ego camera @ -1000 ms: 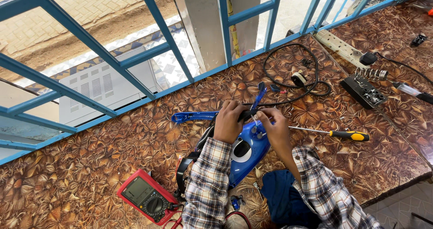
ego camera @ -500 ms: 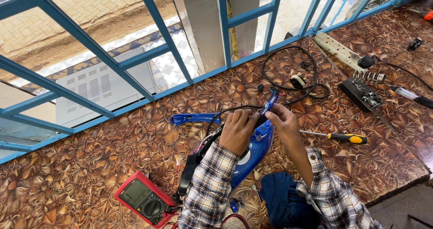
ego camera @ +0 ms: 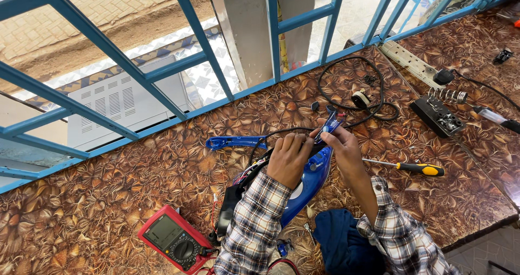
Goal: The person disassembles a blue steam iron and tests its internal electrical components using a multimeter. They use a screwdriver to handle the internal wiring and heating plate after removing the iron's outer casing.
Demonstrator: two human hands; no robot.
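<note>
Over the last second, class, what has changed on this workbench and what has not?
Both hands, left hand and right hand, shifted slightly from the blue plastic clothes iron toward its rear, right fingers now on the small blue cord part. Yellow-handled screwdriver and red multimeter stayed put.

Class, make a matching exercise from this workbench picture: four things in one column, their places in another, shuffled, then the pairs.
1. multimeter
2. screwdriver
3. blue iron
4. soldering stand

A. far right, by the power strip
B. under both hands
C. near edge, left of the sleeves
D. right of the right hand

Pairs: 1-C, 2-D, 3-B, 4-A. The left hand rests on the iron.
</note>
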